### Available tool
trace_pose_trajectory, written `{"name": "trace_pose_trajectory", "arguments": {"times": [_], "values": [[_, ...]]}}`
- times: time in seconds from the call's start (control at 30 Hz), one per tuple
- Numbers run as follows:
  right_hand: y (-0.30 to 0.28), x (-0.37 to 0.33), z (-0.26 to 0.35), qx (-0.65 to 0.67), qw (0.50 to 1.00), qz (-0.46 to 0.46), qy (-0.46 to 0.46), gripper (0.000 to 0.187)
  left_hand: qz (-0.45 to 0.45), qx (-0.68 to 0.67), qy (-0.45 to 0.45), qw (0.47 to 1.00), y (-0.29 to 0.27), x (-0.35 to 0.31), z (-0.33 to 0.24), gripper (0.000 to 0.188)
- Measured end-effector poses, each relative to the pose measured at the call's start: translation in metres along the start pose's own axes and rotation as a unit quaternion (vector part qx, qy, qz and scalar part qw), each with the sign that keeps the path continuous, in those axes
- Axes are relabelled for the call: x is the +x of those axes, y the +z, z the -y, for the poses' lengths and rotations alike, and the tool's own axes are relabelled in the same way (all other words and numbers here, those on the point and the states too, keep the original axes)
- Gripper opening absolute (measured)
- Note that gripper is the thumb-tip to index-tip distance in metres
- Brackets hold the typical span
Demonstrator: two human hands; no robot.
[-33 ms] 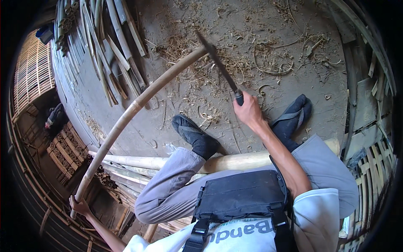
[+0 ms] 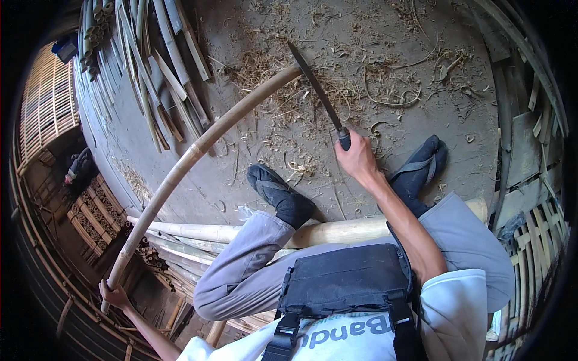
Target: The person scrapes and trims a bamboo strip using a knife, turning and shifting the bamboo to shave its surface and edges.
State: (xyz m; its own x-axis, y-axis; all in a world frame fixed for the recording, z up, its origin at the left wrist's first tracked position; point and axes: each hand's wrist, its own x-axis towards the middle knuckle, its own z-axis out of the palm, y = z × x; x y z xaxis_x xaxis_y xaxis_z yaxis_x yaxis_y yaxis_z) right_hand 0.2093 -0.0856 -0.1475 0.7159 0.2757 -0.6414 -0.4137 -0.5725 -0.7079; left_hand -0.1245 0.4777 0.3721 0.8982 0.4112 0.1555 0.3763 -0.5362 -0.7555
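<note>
Left hand (image 2: 114,296): gripping bamboo pole (image 2: 198,149), near end. Right hand (image 2: 356,155): closed round knife (image 2: 319,91); blade shifted slightly right, work centred on pole's far tip, contact unclear.

Large dark-grey lettering (image 2: 346,334) stands on the chest of the person's white short-sleeved fabric shirt (image 2: 454,301), running across it in one bold, rounded line, upside down in this view. It sits between two black webbing straps (image 2: 282,342), close against them at either end. Above it, at the lower edge of a flat black rectangular fabric pouch (image 2: 346,280), a smaller greenish line of print shows, too covered to read.
</note>
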Motion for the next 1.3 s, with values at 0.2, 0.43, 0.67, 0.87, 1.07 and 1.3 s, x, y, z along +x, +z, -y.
{"name": "trace_pose_trajectory", "arguments": {"times": [0.2, 0.43, 0.67, 0.87, 1.07, 1.3], "values": [[-0.003, 0.001, -0.013, 0.066, 0.997, 0.033, -0.021, 0.033, 0.013, -0.004, -0.035, 0.999, 0.0, -0.009, -0.009, 0.039], [-0.01, 0.003, -0.015, 0.344, 0.932, 0.11, 0.031, 0.036, 0.129, -0.003, -0.104, 0.986, -0.001, -0.033, -0.046, 0.043], [-0.006, 0.015, -0.006, 0.278, 0.949, 0.1, 0.107, 0.05, 0.114, -0.01, -0.079, 0.99, 0.006, -0.045, -0.044, 0.04], [0.002, 0.005, 0.0, 0.251, 0.961, 0.091, 0.076, 0.054, 0.14, -0.066, -0.091, 0.984, 0.016, -0.037, -0.074, 0.032], [-0.005, -0.008, -0.01, 0.195, 0.977, 0.084, 0.037, 0.053, 0.191, -0.165, -0.027, 0.967, 0.024, -0.051, -0.11, 0.02], [-0.013, -0.009, -0.017, 0.189, 0.976, 0.093, 0.062, 0.053, 0.265, -0.242, 0.005, 0.933, -0.005, -0.073, -0.15, 0.009]]}}
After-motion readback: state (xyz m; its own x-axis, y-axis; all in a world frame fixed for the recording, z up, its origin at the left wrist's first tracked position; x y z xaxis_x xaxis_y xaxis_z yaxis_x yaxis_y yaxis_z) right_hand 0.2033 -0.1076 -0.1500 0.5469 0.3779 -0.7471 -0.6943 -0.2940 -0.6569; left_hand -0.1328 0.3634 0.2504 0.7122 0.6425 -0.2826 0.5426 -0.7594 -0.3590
